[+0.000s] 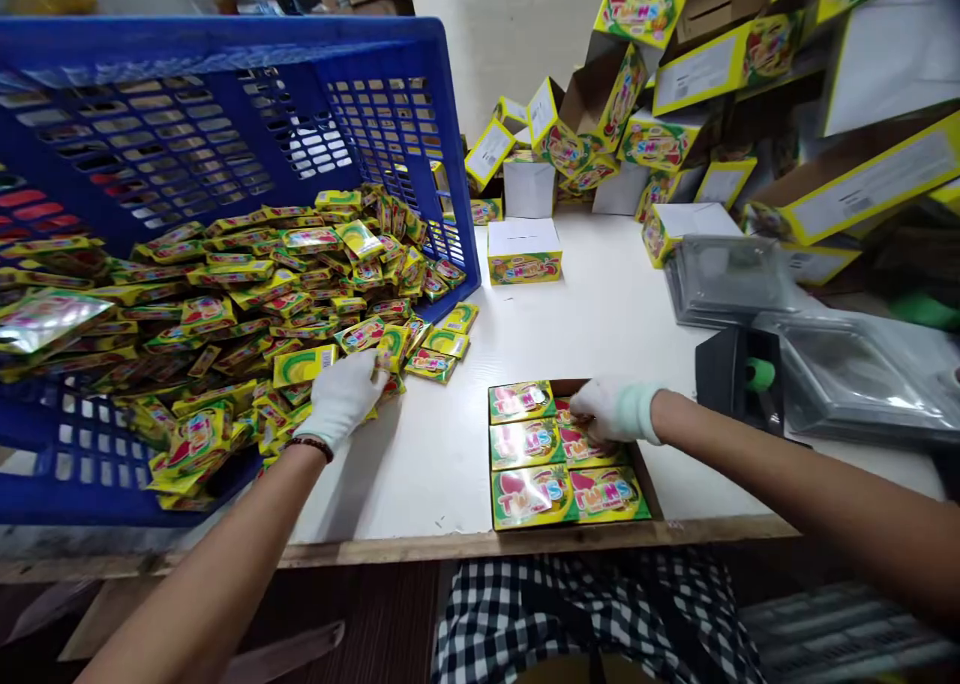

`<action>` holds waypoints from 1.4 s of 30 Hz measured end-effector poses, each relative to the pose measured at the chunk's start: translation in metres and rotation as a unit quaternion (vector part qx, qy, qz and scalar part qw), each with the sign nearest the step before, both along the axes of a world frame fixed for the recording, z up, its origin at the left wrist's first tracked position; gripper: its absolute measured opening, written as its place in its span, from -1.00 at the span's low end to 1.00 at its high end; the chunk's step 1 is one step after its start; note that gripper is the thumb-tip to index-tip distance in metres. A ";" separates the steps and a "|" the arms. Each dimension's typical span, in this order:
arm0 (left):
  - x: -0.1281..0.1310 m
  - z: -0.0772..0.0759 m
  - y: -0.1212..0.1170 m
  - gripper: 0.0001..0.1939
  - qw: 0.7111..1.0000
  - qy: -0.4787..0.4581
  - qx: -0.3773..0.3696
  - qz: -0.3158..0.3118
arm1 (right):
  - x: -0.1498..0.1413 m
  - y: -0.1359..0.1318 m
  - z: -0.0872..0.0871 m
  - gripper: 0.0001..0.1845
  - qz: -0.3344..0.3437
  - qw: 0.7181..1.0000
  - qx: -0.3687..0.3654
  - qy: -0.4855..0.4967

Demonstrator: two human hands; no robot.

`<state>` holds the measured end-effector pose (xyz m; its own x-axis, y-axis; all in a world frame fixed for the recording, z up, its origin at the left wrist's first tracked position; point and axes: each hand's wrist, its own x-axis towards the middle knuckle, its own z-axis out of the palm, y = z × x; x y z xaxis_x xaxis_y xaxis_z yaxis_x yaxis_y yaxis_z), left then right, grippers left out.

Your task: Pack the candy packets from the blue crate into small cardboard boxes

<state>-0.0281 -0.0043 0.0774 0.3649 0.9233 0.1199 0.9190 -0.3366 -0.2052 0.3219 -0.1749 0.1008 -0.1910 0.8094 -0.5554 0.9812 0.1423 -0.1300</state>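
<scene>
My left hand [341, 396], in a white glove, reaches to the near edge of a heap of small yellow-green candy packets [300, 264]. Its fingertips are closed on one candy packet [392, 348]. My right hand [606, 408], gloved too, is over the back right part of an open carton [655, 484] at the table's front edge. Its curled fingers press on a candy packet [563, 411] there, and the fingertips are partly hidden. Flat packets marked "TWINS" [532, 495] lie in two columns inside the carton.
A blue plastic crate [457, 164] lies tipped toward me, packets spilling onto the white table [420, 444]. Empty display cartons [622, 94] are piled at the back right. Clear plastic trays [727, 274] and a black tape dispenser [739, 374] stand on the right.
</scene>
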 end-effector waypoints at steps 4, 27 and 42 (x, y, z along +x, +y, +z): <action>0.037 0.028 -0.042 -0.69 0.966 -0.141 0.144 -0.162 | -0.001 -0.003 0.018 -0.60 -0.183 0.913 0.051 0.360; 0.143 -0.025 -0.137 -0.63 0.889 -0.339 -0.124 -0.282 | 0.014 0.010 0.020 -0.60 -0.036 0.994 0.089 -0.061; 0.138 -0.036 -0.137 -0.53 0.897 -0.333 -0.125 -0.263 | -0.023 -0.039 -0.030 -0.44 0.025 0.951 0.209 -0.226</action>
<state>0.1099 -0.1414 0.0414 0.6825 0.6723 0.2865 0.5094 -0.7188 0.4731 0.2992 -0.2138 0.0710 -0.0541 0.9736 -0.2217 0.9141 0.1376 0.3815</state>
